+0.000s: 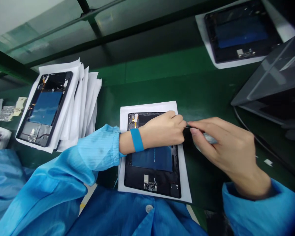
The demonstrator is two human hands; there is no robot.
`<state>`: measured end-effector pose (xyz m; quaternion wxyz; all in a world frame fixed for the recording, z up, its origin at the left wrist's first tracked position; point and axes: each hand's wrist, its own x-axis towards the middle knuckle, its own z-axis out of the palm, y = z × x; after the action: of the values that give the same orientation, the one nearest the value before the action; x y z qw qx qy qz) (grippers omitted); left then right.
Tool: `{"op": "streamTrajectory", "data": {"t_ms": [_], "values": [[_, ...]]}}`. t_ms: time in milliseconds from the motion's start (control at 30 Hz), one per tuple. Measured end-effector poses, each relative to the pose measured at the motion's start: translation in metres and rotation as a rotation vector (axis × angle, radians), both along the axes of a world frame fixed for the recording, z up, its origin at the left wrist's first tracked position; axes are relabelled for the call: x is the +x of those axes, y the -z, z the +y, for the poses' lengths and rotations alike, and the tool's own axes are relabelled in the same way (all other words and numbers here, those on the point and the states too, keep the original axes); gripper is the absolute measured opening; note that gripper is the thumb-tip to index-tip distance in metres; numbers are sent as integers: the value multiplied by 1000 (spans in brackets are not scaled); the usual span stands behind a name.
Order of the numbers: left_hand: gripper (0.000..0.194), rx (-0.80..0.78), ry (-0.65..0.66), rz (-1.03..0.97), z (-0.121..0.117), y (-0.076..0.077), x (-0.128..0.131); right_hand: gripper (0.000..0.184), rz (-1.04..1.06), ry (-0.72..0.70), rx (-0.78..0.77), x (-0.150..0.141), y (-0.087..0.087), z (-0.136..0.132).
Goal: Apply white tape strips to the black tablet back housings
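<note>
An opened tablet lies on a white paper sheet in front of me, its blue battery and a small circuit board bare. Across its upper part, my left hand is closed with the knuckles up; its fingertips and whatever they hold are hidden. To the right of the tablet, my right hand pinches a thin wire between thumb and forefinger. The wire runs to the knuckles of my left hand. A whitish object shows partly under my right fingers; its kind is unclear.
At left, another open tablet rests on stacked white paper sleeves. A third tablet lies at the upper right. A grey box-like unit and a cable are at right. A co-worker's sleeve shows at far left.
</note>
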<state>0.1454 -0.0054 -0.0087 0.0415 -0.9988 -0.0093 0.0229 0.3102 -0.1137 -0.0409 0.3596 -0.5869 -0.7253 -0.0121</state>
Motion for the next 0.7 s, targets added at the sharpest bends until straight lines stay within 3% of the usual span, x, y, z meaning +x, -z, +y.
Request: {"op": "streamTrajectory", "data": {"t_ms": [233, 367, 467, 567, 700], "values": [[30, 27, -129, 76, -7, -3, 7, 11, 12, 26, -5, 0, -6, -2], [26, 51, -291, 67, -13, -7, -2, 12, 7, 57, -12, 1, -7, -4], [21, 57, -430, -14, -17, -1, -13, 13, -49, 64, -25, 1, -6, -2], [22, -27, -536, -131, -21, 10, -23, 15, -111, 26, -23, -3, -2, 1], [21, -255, -635, -238, -26, 23, -31, 20, -190, -21, -77, -9, 4, 4]]}}
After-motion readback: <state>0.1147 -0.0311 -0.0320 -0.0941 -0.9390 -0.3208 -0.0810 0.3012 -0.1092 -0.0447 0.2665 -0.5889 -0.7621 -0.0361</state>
